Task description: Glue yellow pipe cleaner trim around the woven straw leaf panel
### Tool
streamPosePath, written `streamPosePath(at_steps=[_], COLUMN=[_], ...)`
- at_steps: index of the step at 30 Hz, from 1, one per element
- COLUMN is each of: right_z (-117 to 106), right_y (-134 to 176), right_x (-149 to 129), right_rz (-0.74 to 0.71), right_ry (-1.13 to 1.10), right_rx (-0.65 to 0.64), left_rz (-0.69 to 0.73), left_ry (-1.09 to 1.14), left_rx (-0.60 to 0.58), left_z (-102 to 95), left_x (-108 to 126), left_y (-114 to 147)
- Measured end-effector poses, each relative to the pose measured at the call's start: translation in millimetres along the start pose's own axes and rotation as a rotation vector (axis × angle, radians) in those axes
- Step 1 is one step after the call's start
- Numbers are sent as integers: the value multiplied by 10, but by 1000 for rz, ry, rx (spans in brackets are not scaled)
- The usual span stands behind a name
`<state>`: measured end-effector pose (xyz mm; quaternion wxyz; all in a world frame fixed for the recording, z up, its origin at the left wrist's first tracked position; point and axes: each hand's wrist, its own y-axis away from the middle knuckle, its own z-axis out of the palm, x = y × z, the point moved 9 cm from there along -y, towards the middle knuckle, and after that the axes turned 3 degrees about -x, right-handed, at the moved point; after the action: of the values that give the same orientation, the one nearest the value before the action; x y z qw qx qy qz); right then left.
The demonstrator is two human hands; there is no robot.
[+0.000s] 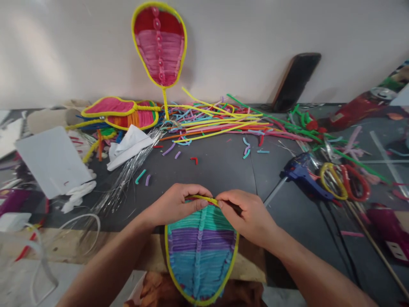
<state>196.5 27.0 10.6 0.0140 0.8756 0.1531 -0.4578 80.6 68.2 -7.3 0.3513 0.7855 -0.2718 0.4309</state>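
An oval pipe-cleaner panel point(201, 256), banded in teal, purple and blue with a yellow edge, spans the front edge of the table. At its top rim my left hand point(179, 204) pinches the yellow border from the left. My right hand point(246, 213) pinches the same border just to the right, fingertips close to the other hand's. A lilac and teal strip runs down the panel's middle. Parts of the upper edge are hidden by my fingers.
A pink and red panel point(159, 55) leans on the wall behind loose pipe cleaners point(220, 123). To the right are a blue glue gun point(305, 177), scissors point(334, 181), a phone point(295, 81) and a red can point(361, 108). White card point(53, 162) lies left.
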Motion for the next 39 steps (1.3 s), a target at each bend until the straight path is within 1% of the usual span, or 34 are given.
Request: streamPosePath(at_steps=[4, 7, 9, 12, 15, 17, 20, 24, 26, 28, 31, 33, 35, 37, 39], right_z=[15, 28, -3, -153, -331, -388, -351, -233, -198, -216, -378, -565, -789, -1038, -1267], right_y=[2, -1, -11, -40, -73, -95, -121, -131, -144, -165, -173, -124, -17, 143, 335], right_x=[3, 8, 36, 144, 294, 392, 495, 521, 500, 474, 415, 385, 425, 569, 804], right_rz=[-2, 13, 27, 47, 55, 64, 80, 112, 114, 111, 97, 94, 134, 251, 431], right_ry=[16, 18, 21, 84, 267, 392, 505, 590, 639, 686, 745, 773, 804, 876, 966], right_rx=[-9, -24, -13, 75, 184, 210, 161, 71, 52, 66, 157, 232, 274, 277, 227], left_rz=[82, 65, 38, -7, -46, -50, -29, -29, -48, -76, -102, -81, -48, -26, -11], left_ry=[-32, -45, -34, -13, 24, 48, 50, 37, 67, 117, 191, 204, 199, 197, 178], left_rx=[-20, -1, 7, 0, -13, -7, -12, -29, -45, -81, -139, -163, -167, -147, -104], left_z=[31, 23, 20, 33, 45, 37, 26, -3, -15, -10, -6, -27, -69, -126, -189], left_x=[59, 29, -5, -54, -90, -102, -120, -180, -220, -259, -294, -290, -285, -297, -317], left_y=[4, 3, 0, -4, -10, -22, -59, -108, -119, -118, -100, -84, -68, -56, -50])
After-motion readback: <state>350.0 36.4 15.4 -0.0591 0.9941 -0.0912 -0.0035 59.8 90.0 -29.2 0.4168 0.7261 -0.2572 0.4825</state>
